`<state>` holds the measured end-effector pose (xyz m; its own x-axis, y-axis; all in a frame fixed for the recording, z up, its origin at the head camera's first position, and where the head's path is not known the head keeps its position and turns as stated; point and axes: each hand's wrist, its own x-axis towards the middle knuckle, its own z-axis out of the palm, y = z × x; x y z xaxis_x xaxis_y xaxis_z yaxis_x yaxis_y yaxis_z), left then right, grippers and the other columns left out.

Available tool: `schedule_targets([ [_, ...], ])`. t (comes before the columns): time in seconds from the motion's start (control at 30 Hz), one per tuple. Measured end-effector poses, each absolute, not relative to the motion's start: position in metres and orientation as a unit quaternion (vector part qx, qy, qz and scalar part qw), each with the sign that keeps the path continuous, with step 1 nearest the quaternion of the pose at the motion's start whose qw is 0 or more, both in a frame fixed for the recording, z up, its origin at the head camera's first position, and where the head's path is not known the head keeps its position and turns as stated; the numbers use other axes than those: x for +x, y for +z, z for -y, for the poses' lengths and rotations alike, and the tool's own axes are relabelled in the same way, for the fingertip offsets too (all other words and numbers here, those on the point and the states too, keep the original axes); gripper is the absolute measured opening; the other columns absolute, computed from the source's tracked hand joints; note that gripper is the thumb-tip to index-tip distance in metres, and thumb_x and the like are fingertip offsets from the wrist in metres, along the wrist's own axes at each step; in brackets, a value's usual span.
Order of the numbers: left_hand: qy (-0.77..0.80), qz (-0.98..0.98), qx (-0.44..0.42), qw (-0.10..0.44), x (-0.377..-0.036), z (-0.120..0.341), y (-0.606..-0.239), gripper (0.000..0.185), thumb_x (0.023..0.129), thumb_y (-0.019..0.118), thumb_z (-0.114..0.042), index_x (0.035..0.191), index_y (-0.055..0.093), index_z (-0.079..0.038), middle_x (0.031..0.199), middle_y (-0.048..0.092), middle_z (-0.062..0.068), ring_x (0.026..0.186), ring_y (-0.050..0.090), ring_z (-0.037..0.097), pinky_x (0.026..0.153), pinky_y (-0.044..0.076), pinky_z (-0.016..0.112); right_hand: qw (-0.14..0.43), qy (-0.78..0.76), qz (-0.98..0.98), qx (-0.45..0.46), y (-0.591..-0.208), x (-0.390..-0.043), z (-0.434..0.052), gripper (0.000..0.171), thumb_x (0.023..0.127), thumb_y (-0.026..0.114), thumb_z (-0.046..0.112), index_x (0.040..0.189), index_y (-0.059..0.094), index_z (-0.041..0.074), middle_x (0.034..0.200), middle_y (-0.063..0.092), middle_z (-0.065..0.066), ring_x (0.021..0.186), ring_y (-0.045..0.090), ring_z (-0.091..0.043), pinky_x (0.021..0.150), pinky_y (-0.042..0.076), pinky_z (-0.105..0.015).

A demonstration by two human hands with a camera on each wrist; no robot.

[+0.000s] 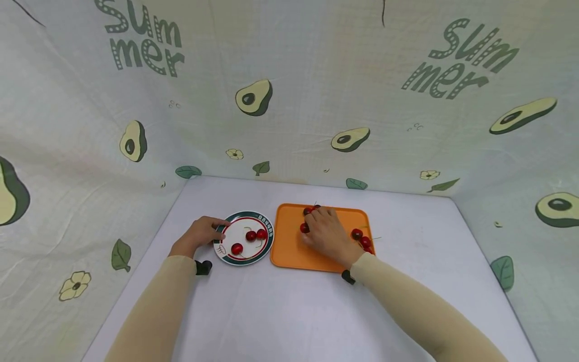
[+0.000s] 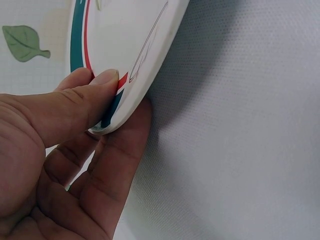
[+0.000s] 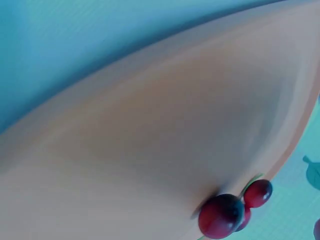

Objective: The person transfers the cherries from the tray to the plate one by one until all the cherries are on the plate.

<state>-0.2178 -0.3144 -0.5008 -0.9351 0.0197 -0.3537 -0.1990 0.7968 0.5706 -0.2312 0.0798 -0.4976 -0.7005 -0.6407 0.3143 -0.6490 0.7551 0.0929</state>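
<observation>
My left hand (image 1: 202,235) pinches the left rim of a white plate (image 1: 236,232) with a green and red border. In the left wrist view, the thumb (image 2: 75,107) lies on top of the rim and fingers are under it. Three red cherries (image 1: 251,236) lie on the plate. Over an orange tray (image 1: 289,251), my right hand (image 1: 327,234) reaches down among several cherries (image 1: 305,228), its fingertips hidden from the head view. Whether it grips one cannot be told. The right wrist view shows cherries (image 3: 221,216) on the tray, but not the hand.
More cherries (image 1: 357,234) lie along the right side of the tray, some stems over its edge. The tray stands just right of the plate on a white table (image 1: 271,311). A cloth with printed avocados (image 1: 254,97) hangs behind and at the sides.
</observation>
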Motion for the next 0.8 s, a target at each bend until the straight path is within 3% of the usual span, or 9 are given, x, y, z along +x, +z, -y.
schedule_targets([
  [0.27,0.316,-0.931,-0.054,0.177,-0.218,0.314,-0.501,0.047,0.095,0.076,-0.014,0.142,0.068,-0.015,0.141,0.059,0.023,0.111,0.055,0.033,0.098,0.049,0.047,0.183,0.035,0.914,0.361,-0.494,-0.226,-0.068,0.037,0.096,0.073,0.042,0.106,0.062,0.008,0.095,0.059,-0.005,0.096,0.05,-0.027,0.09,0.042,-0.044],
  [0.57,0.319,-0.929,-0.054,0.177,-0.217,0.314,-0.499,0.047,0.096,0.077,-0.015,0.142,0.068,-0.015,0.136,0.062,0.022,0.103,0.059,0.03,0.087,0.049,0.038,0.184,0.031,0.909,0.372,-0.49,-0.225,-0.054,0.037,0.096,0.073,0.043,0.101,0.058,0.009,0.09,0.053,-0.004,0.092,0.049,-0.025,0.085,0.039,-0.041],
  [0.8,0.31,-0.932,-0.052,0.178,-0.219,0.316,-0.501,0.047,0.096,0.077,-0.016,0.142,0.069,-0.016,0.138,0.062,0.024,0.106,0.058,0.031,0.089,0.05,0.04,0.187,0.034,0.904,0.382,-0.49,-0.234,-0.037,0.035,0.097,0.071,0.043,0.1,0.058,0.011,0.089,0.053,-0.002,0.094,0.05,-0.024,0.089,0.042,-0.041],
])
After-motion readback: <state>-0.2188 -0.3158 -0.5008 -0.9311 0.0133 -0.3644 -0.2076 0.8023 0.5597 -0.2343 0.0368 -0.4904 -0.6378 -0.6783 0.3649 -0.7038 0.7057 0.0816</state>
